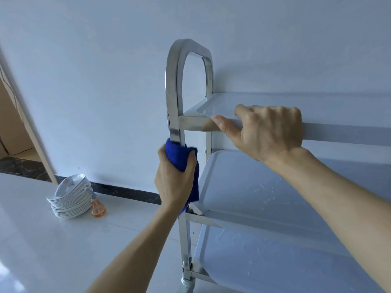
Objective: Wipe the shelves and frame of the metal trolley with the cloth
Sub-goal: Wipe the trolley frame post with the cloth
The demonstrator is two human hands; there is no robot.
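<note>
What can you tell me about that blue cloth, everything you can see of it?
The blue cloth is a deep, saturated blue with a soft, fuzzy look, like microfibre. It is bunched and wrapped around the trolley's near upright post, just below the top shelf. The left hand grips it, fingers and thumb curled round cloth and post together. A loose tail hangs down beside the wrist, towards the middle shelf's corner. Whether it is damp cannot be told.

We see a glossy white tiled floor (63,250) carrying a three-shelf stainless-steel trolley (243,208) on a swivel caster (186,284). Over by the wall, a leaning stack of white ceramic plates (69,199) sits on the tiles, with a small orange-filled clear spray bottle (97,208) just beside it.
</note>
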